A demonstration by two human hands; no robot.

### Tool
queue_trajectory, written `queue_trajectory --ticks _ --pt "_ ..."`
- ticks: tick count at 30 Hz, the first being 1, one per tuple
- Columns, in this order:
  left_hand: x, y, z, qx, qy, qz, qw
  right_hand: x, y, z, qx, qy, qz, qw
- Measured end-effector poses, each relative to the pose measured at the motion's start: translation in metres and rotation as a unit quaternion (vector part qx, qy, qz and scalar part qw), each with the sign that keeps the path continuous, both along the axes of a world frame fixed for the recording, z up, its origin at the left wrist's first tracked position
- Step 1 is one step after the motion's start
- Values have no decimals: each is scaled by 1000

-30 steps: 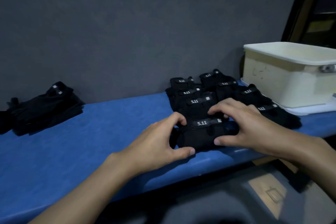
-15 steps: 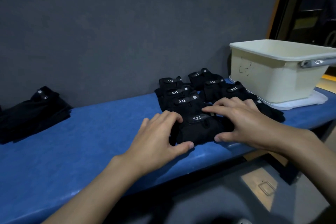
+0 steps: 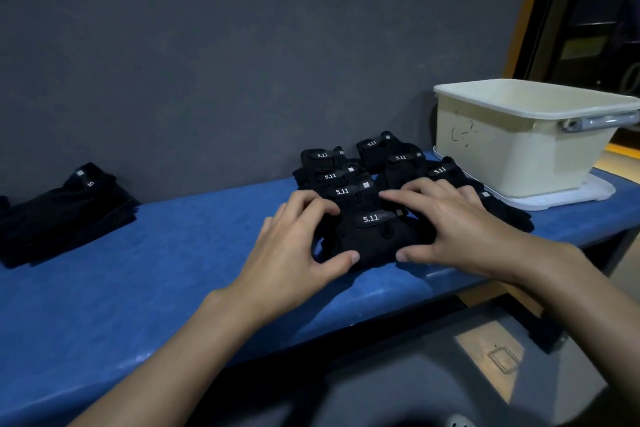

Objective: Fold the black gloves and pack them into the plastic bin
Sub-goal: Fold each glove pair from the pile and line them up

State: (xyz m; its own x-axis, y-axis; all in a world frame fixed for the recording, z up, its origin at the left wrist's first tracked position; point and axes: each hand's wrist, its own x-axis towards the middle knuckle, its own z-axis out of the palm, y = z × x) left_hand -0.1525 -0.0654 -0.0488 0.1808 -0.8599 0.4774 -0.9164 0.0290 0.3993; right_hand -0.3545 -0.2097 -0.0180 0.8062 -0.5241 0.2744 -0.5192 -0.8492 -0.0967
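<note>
A folded black glove [image 3: 372, 241] with a white 5.11 label lies near the front edge of the blue bench [image 3: 138, 270]. My left hand [image 3: 294, 246] grips its left side, thumb at the front edge and fingers curled over the back. My right hand [image 3: 450, 229] holds its right side, thumb at the front and fingers laid across the top rear. Behind it, several folded gloves [image 3: 341, 180] stand in two rows. The cream plastic bin [image 3: 512, 156] stands at the right; its inside is hidden.
A pile of flat black gloves [image 3: 65, 215] lies at the bench's far left. The bin rests on a white lid or tray [image 3: 561, 199]. A grey wall [image 3: 242, 45] runs right behind the bench. Bare blue surface lies between the pile and my hands.
Both hands stay around the same folded glove; my left fingers have spread a little over its back. The view has shifted, so the bin shows more fully.
</note>
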Motion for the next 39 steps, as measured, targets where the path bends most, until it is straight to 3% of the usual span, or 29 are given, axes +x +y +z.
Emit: queue_trajectory --ticks 8,16,24,30,39 --pt "21 22 11 -14 29 6 999 29 21 15 -6 -51 45 998" --pt "92 74 22 -12 29 100 994 111 52 24 15 -63 130 989" --pt "177 129 35 -1 -4 217 976 235 100 18 92 -54 230 967" --pt "235 159 28 37 -61 334 940 315 123 7 151 -45 251 955" --pt "269 172 16 75 -59 352 931 386 130 -10 284 -86 220 929"
